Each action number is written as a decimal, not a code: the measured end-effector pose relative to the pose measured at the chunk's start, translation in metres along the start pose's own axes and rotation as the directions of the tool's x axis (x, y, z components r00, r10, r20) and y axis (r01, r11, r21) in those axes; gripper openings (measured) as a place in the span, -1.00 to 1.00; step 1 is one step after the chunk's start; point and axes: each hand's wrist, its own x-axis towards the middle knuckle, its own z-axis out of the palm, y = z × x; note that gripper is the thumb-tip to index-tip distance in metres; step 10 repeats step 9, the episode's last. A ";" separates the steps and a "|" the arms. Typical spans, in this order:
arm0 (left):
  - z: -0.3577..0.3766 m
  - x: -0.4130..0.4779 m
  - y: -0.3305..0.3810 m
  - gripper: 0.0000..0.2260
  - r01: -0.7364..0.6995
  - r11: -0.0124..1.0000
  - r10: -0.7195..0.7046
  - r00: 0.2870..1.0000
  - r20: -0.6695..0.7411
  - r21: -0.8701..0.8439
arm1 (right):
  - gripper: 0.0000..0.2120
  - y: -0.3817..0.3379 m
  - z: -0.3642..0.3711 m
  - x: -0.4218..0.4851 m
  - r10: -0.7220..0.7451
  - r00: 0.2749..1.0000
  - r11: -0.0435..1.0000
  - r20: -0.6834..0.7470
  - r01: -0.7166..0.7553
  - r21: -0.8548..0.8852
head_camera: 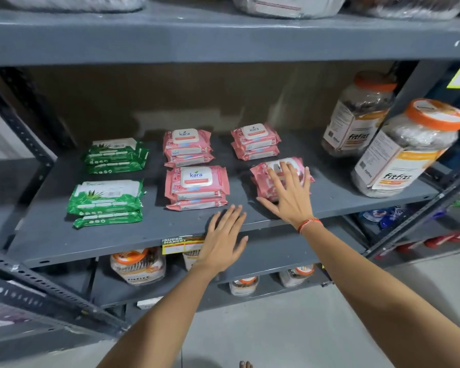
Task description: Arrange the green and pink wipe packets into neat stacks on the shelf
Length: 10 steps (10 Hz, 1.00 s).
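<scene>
While the right hand (pixel 290 195) lies flat on the front-right pink stack (pixel 260 179), its fingers straight and spread across the top packet's white lid and curled round nothing, the left hand (pixel 223 240) is held palm down over the front edge of the grey shelf (pixel 117 240), fingers straight and nearly together, holding nothing; whether it touches the metal cannot be told. All the wipe packets lie on this one shelf board. At the left are the back green stack (pixel 116 155) and the front green stack (pixel 106 200), one behind the other. In the middle stand the back middle pink stack (pixel 187 147) and the front middle pink stack (pixel 197 185), and the back right pink stack (pixel 255 142) sits just behind the one under the right hand, which lies slightly askew. Two orange-lidded jars (pixel 406 147) lean at the shelf's right end, well apart from the packets. A yellow label (pixel 182 244) is stuck on the shelf's front lip beside the left hand
</scene>
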 end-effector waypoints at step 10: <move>-0.025 0.000 -0.012 -0.66 0.095 0.949 -0.094 0.995 0.020 -0.301 | -0.65 -0.030 -0.017 -0.018 0.043 0.974 0.984 -0.224 -0.002 0.179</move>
